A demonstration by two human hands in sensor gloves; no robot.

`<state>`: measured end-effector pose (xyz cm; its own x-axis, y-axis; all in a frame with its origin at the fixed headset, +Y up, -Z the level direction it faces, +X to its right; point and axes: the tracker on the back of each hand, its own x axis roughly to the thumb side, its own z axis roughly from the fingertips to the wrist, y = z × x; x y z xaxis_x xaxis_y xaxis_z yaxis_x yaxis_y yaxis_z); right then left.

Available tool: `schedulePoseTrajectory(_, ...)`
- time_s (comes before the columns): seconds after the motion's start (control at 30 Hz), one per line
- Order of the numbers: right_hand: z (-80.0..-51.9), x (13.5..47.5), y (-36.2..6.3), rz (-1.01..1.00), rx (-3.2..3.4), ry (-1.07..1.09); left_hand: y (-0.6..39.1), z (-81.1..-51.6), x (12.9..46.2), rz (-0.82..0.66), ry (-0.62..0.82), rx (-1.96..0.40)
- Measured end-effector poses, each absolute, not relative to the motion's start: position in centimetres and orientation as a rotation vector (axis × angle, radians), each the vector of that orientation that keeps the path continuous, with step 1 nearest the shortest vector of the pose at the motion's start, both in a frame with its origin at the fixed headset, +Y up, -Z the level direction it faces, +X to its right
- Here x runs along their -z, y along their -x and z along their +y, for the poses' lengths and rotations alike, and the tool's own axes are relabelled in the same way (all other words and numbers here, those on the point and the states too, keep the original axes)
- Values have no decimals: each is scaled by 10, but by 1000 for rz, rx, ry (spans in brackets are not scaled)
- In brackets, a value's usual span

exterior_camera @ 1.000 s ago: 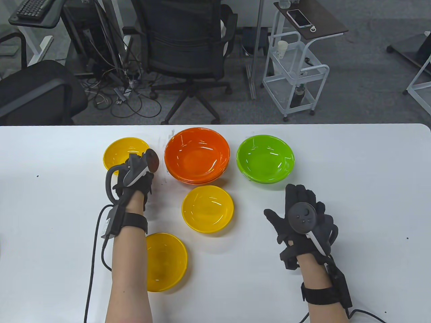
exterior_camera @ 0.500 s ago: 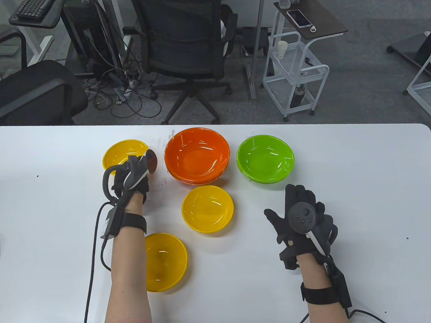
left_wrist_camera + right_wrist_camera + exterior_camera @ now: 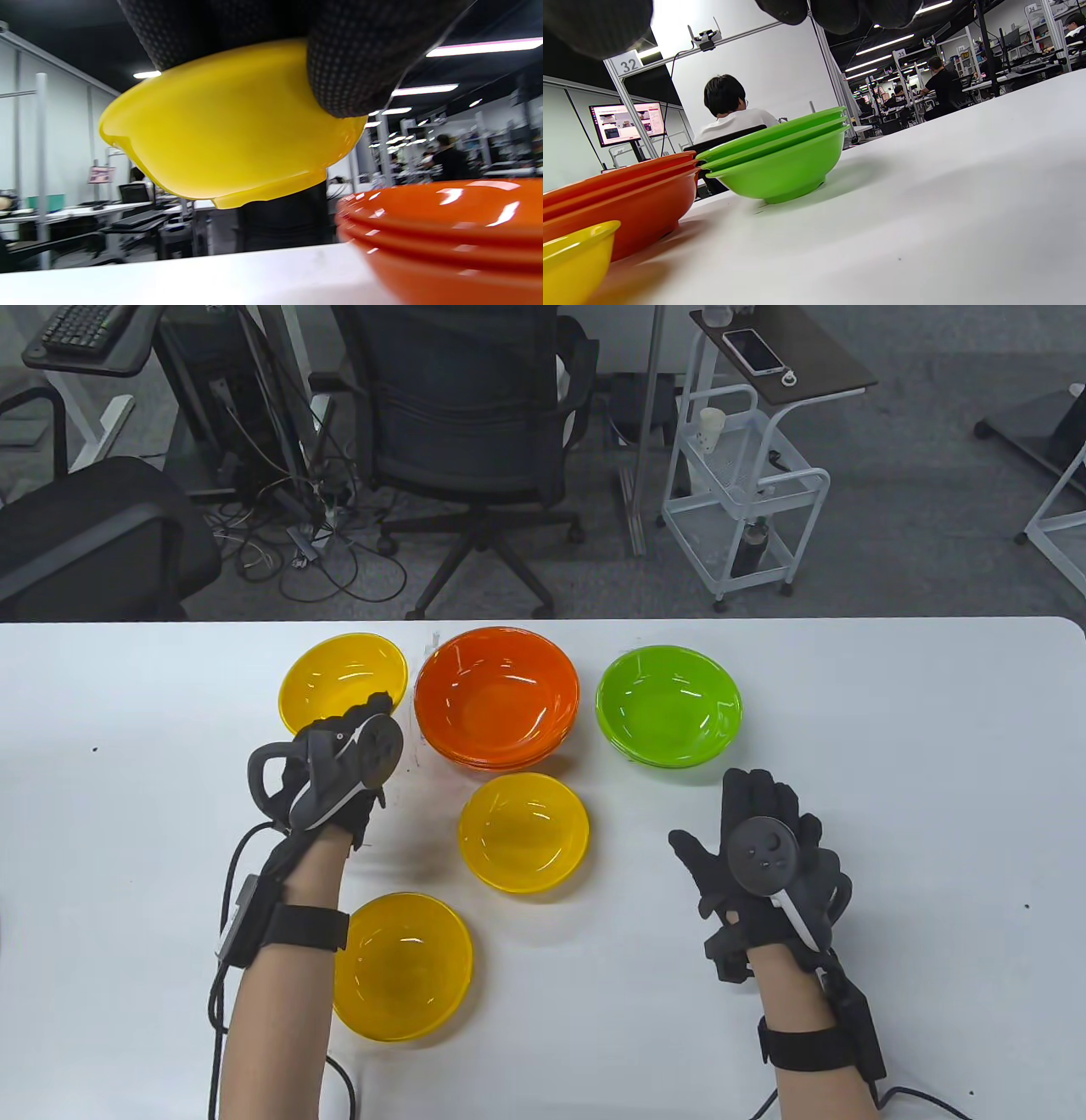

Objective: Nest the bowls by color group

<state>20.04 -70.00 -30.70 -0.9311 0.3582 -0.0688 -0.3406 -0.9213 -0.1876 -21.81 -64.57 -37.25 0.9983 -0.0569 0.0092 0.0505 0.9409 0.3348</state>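
Nearest the desk's [image 3: 891,729] front edge, a yellow bowl [image 3: 407,967] sits upright just right of the left forearm, untouched. Right hand [image 3: 764,857] hovers or rests low at right, palm down, fingers [image 3: 751,793] spread loosely, holding nothing; right wrist view shows only fingertips [image 3: 835,12] at the top edge, so contact with the desk is unclear. Middle yellow bowl [image 3: 523,833] sits upright between the hands, just in front of the orange stack [image 3: 496,697] and close to it; its rim shows in the right wrist view [image 3: 572,258]. Left hand [image 3: 335,768] grips the third yellow bowl [image 3: 344,678] by its near rim, fingers [image 3: 348,63] wrapped over the edge. Left wrist view shows this bowl [image 3: 229,127] lifted clear of the desk and tilted, its base in the air, just beside the orange stack [image 3: 445,237] without touching it. Orange stack is three nested bowls at centre far side. Green stack [image 3: 668,704] sits right of it, near but apart, nested, three rims visible from the right wrist view [image 3: 780,156]. Yellow group not nested yet: three separate bowls, one in hand, two on the desk.
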Motion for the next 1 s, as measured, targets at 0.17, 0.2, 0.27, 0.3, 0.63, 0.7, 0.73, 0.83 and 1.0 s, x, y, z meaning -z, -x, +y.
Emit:
schedulePoseTrajectory(0.17, -701, 308, -203, -237, -2757, 154, 189, -634, 336, -161, -387, -26)
schedulePoseTrajectory(0.2, -701, 308, -203, -236, -2755, 156, 183, -633, 330, -189, -386, -35)
schedulePoseTrajectory(0.27, -702, 308, -203, -241, -2753, 160, 169, -635, 318, -254, -382, -62)
schedulePoseTrajectory(0.3, -702, 308, -203, -237, -2748, 160, 162, -637, 311, -281, -374, -63)
schedulePoseTrajectory(0.63, -703, 308, -206, -235, -2737, 180, 115, -668, 269, -512, -307, -49)
schedulePoseTrajectory(0.7, -704, 308, -206, -230, -2740, 184, 113, -673, 267, -521, -279, -35)
schedulePoseTrajectory(0.73, -705, 308, -207, -228, -2741, 186, 112, -676, 266, -535, -265, -31)
schedulePoseTrajectory(0.83, -705, 309, -208, -222, -2739, 192, 110, -683, 264, -558, -243, -4)
schedulePoseTrajectory(1.0, -706, 309, -211, -219, -2731, 209, 108, -690, 266, -577, -195, 24)
